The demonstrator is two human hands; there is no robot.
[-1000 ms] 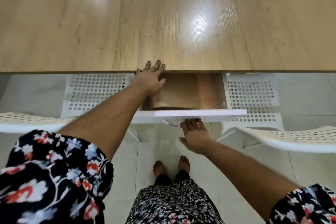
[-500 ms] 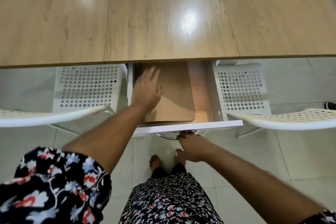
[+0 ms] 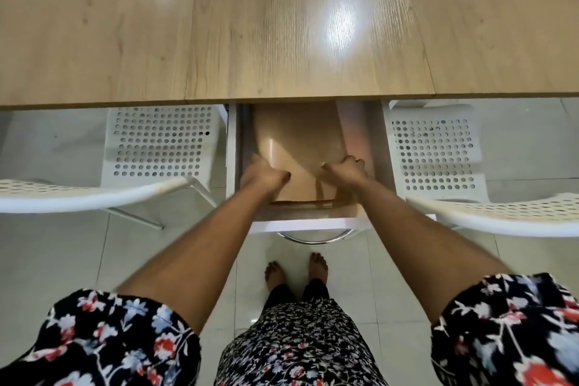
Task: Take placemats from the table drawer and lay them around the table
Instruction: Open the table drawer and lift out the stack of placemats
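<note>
Right hand (image 3: pixel 344 171) had left the drawer (image 3: pixel 308 222) handle and joined left hand (image 3: pixel 261 177) inside; both gripped the top placemat (image 3: pixel 300 141), near edge lifted. No writing legible.

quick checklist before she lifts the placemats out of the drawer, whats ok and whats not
1. Drawer pulled out far enough to reach in: ok.
2. Left hand gripping the placemats: ok, it is closed at their left edge.
3. Right hand gripping the placemats: ok, closed at the right edge.
4. Near edge of the top placemat raised off the stack: ok.
5. Far end of the placemats free to come out: cannot tell, it is hidden under the table.
6. Number of placemats in the grip: cannot tell.
</note>
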